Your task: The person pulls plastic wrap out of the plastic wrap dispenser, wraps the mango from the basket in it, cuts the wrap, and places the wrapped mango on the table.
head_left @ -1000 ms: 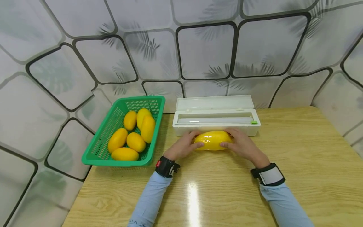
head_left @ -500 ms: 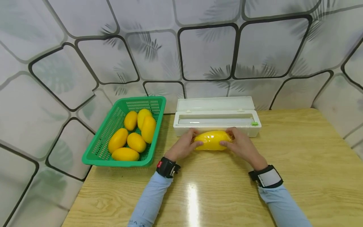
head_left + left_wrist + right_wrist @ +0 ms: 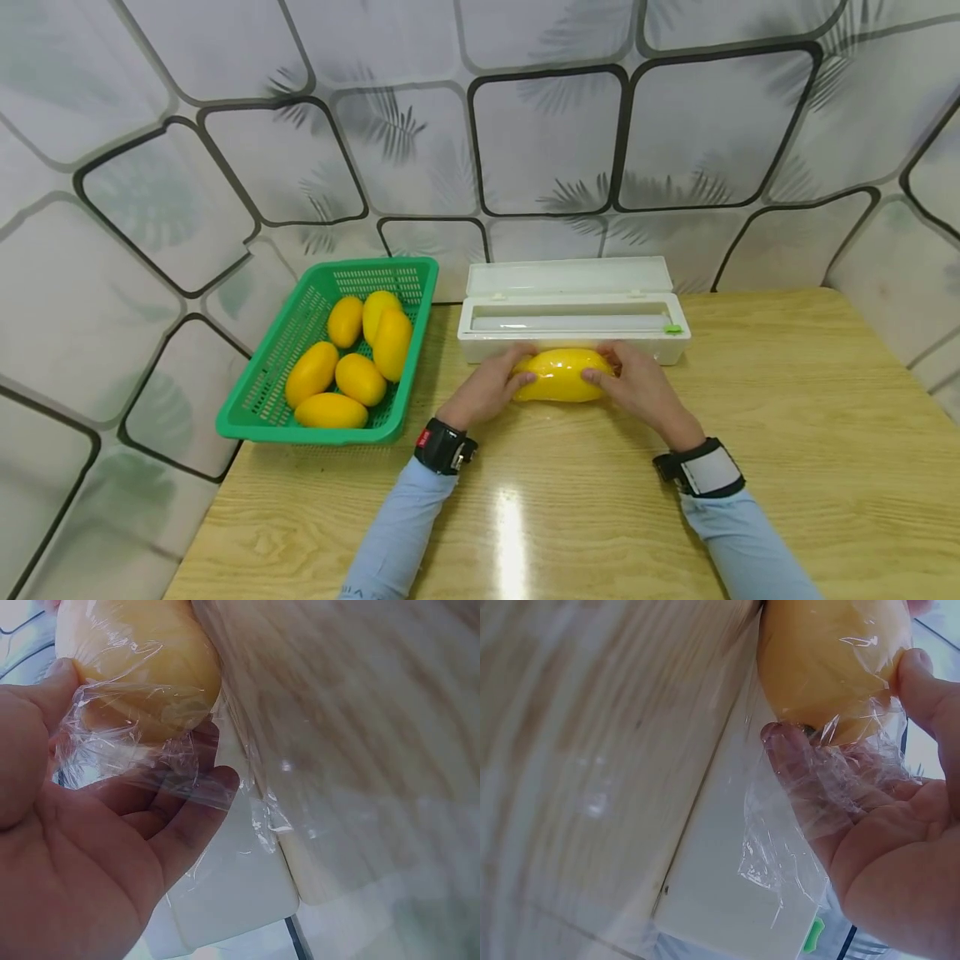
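A yellow mango (image 3: 564, 375) lies sideways between both hands, in front of the white cling film dispenser (image 3: 480, 346). Clear cling film (image 3: 169, 761) covers it and bunches loosely at each end. My left hand (image 3: 489, 387) holds the wrapped mango's left end, thumb on the near side and fingers behind, under the film. At the other end my right hand (image 3: 643, 390) grips in the same way, with its fingers among crumpled film (image 3: 840, 772) in the right wrist view. Film also spreads over the dispenser's front.
A green plastic basket (image 3: 243, 423) with several unwrapped mangoes (image 3: 332, 410) stands on the left. The dispenser's lid (image 3: 567, 275) is raised, and a green slider (image 3: 672, 329) sits at its right end. All rest on a wooden table (image 3: 810, 400) against a patterned wall.
The right wrist has shifted slightly to the left. Both hands keep their hold on the mango, which stays in nearly the same place.
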`<state>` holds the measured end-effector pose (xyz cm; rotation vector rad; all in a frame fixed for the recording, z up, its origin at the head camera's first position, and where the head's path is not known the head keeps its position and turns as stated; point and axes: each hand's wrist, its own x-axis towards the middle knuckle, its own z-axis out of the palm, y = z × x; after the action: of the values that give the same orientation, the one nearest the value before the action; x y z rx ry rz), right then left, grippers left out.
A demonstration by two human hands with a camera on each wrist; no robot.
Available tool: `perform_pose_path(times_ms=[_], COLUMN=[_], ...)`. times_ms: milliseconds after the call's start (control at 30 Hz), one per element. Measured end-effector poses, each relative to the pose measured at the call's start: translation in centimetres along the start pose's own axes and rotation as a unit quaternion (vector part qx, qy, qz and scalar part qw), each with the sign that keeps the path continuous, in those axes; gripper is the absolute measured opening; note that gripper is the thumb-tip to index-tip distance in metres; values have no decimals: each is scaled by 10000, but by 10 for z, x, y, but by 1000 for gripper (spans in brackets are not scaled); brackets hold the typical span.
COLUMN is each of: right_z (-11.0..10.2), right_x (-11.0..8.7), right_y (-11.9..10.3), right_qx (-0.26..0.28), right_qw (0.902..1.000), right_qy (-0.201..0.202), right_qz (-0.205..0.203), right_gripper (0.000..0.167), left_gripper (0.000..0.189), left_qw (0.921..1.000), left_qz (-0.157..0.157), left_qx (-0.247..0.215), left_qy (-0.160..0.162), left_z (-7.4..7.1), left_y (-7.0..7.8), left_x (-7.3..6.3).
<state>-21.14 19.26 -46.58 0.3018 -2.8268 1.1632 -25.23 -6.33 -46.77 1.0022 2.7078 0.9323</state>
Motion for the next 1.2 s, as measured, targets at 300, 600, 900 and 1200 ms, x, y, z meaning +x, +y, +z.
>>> perform_pose_path(times_ms=[300, 600, 900, 1200], right_z=[-2, -1, 0, 0], right_x=[3, 2, 2, 3], right_y=[-2, -1, 1, 1], right_qx=[17, 72, 81, 69], right_qw=[9999, 10000, 9999, 9999], right_qy=[-81, -19, -77, -84], right_qz=[98, 15, 10, -63], right_gripper=[53, 47, 50, 47], left_gripper=[44, 44, 45, 46], left_qw=[9996, 9991, 9990, 9982], left_qz=[-234, -363, -321, -413], left_qx=[-83, -141, -267, -368], left_qy=[-91, -164, -159, -234], left_z=[-3, -4, -2, -1], left_y=[1, 3, 0, -1], left_x=[-1, -2, -3, -3])
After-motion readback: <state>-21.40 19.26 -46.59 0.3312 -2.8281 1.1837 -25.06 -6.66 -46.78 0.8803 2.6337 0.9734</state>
